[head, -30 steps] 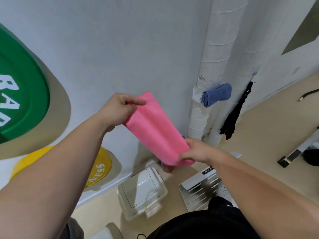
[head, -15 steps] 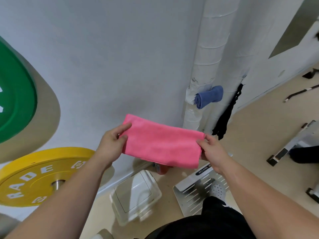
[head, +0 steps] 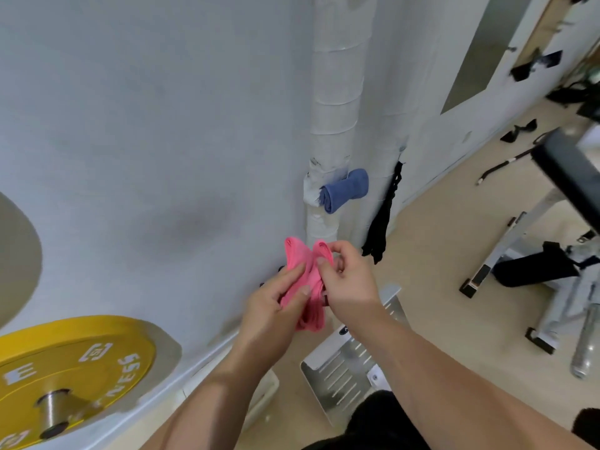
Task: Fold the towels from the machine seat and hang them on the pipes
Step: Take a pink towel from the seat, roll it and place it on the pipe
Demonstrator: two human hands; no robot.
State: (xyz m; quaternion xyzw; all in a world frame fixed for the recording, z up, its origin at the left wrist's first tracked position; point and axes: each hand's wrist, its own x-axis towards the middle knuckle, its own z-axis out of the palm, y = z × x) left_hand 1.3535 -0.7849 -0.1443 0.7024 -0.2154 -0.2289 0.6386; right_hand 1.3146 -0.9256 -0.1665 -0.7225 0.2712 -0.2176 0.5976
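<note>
the towel was held bunched between both hands, long axis near vertical. the left hand pinched its lower fold; the right hand gripped its top. the pipes stood just beyond and above, nearer the right hand.

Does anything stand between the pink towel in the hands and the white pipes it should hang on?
Nothing visible does. The left hand and right hand hold the pink towel in open air before the pipes. A rolled blue towel already sits on the pipes higher up; a black strap hangs farther right.
</note>
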